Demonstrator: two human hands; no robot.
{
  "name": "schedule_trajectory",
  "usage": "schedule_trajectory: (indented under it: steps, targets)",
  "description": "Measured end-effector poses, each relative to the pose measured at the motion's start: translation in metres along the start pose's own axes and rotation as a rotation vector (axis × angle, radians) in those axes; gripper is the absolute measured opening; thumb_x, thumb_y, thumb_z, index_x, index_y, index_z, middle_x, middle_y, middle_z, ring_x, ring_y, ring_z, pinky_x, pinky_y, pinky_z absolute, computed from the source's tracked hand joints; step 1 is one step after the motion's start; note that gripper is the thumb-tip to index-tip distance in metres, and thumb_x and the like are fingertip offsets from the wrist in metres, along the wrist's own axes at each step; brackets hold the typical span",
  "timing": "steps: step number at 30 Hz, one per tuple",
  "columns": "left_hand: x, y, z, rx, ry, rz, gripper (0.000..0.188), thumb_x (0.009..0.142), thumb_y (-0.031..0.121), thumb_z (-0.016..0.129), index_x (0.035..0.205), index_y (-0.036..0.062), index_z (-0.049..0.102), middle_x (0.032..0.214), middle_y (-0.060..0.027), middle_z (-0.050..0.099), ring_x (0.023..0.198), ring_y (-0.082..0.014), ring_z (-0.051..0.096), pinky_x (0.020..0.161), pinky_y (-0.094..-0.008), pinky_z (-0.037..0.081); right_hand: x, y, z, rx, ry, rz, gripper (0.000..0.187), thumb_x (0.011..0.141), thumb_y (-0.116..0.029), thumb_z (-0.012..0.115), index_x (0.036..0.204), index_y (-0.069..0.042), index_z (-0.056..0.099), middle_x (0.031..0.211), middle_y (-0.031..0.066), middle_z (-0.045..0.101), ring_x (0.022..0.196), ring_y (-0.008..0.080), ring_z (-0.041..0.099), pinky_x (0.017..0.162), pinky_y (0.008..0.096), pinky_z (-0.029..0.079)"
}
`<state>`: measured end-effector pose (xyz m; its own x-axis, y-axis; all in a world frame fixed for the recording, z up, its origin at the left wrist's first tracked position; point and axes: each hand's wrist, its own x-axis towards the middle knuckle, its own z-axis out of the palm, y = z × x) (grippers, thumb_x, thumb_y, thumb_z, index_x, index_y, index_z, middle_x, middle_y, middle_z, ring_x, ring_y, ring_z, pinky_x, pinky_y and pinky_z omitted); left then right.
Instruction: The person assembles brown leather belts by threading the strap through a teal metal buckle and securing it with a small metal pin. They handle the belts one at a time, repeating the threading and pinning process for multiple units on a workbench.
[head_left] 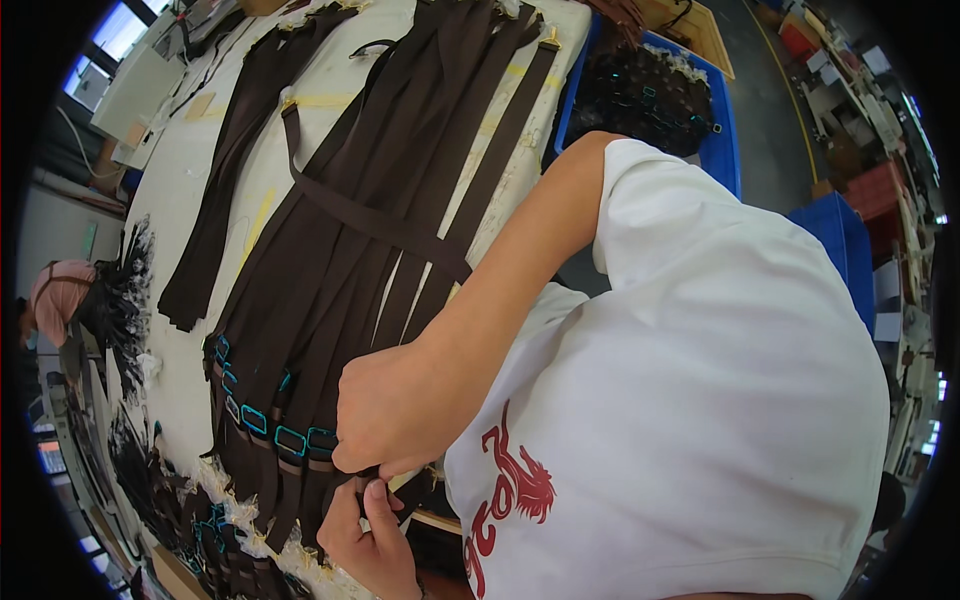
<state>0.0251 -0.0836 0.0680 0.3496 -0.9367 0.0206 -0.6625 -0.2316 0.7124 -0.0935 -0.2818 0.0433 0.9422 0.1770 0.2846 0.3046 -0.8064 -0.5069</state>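
My right hand (pixel 400 410) is closed, its fingertips pinched low beside the near end of a row of dark brown straps. Just below it, my left hand (pixel 362 540) pinches with thumb and forefinger at a dark strap end (pixel 370 480). The hands almost touch, and much of what they hold is hidden by the fingers. Long brown straps (pixel 330 240) lie side by side on the pale table (pixel 180 390). Rectangular buckles (pixel 290 441) with bright blue edges sit near their ends. One loose strap (pixel 370 222) with a gold-coloured end crosses over the others.
A separate strap bundle (pixel 235 180) lies farther left. More straps with blue buckles (pixel 215 530) lie at the lower left. A blue crate (pixel 728 160) of dark straps stands beyond my right arm, by a wooden box (pixel 705 35). A person in pink (pixel 65 295) is at the far left.
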Motion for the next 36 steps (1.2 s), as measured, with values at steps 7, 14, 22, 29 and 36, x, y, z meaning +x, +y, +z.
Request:
schedule_trajectory:
  steps: [7, 14, 22, 29, 36]
  targets:
    - [-0.028, -0.008, 0.012, -0.576, 0.146, 0.007, 0.066, 0.109, 0.054, 0.050, 0.092, -0.0086, 0.061, 0.082, -0.0217, 0.073, 0.049, -0.0073, 0.048, 0.050, -0.0214, 0.038, 0.009, 0.006, -0.003, 1.160, -0.192, -0.104, 0.032, 0.097, -0.032, 0.078, 0.097, -0.001, 0.073, 0.066, 0.0005, 0.063, 0.058, 0.0083, 0.056, 0.055, 0.0292, 0.045]
    - [-0.037, -0.043, 0.042, -1.146, 0.020, 0.093, 0.086, 0.109, 0.065, 0.032, 0.122, -0.0173, 0.055, 0.109, -0.0346, 0.073, 0.106, -0.0350, 0.073, 0.076, -0.0320, 0.057, -0.002, -0.003, 0.016, 1.613, -0.106, -0.026, 0.024, 0.095, -0.025, 0.080, 0.094, -0.002, 0.074, 0.067, -0.0005, 0.064, 0.057, 0.0056, 0.054, 0.054, 0.0238, 0.042]
    - [-0.017, -0.005, -0.014, 0.215, 0.089, 0.384, 0.025, 0.100, 0.019, 0.069, 0.092, -0.0039, 0.069, 0.075, -0.0051, 0.062, 0.062, -0.0117, 0.054, 0.056, -0.0276, 0.043, -0.019, -0.002, -0.006, 0.363, 0.170, -0.200, 0.025, 0.091, -0.025, 0.074, 0.083, -0.004, 0.064, 0.069, 0.0125, 0.065, 0.066, 0.0353, 0.062, 0.058, 0.0441, 0.047]
    - [-0.023, -0.016, 0.005, 0.138, 0.316, 0.228, 0.019, 0.091, 0.009, 0.072, 0.096, -0.0091, 0.067, 0.070, -0.0077, 0.059, 0.057, -0.0136, 0.055, 0.052, -0.0271, 0.039, -0.016, 0.009, 0.008, 0.192, 0.322, -0.278, 0.027, 0.092, -0.028, 0.076, 0.085, -0.005, 0.065, 0.070, 0.0106, 0.067, 0.068, 0.0338, 0.066, 0.057, 0.0437, 0.047]
    - [-0.026, -0.065, -0.063, -0.518, -0.023, -0.102, 0.061, 0.094, 0.044, 0.082, 0.069, -0.0012, 0.048, 0.060, 0.0012, 0.045, 0.052, -0.0047, 0.039, 0.047, -0.0259, 0.029, -0.020, 0.020, -0.037, 0.995, -0.203, 0.139, 0.027, 0.094, -0.027, 0.079, 0.088, -0.003, 0.069, 0.077, -0.0002, 0.074, 0.063, 0.0121, 0.066, 0.064, 0.0319, 0.052]
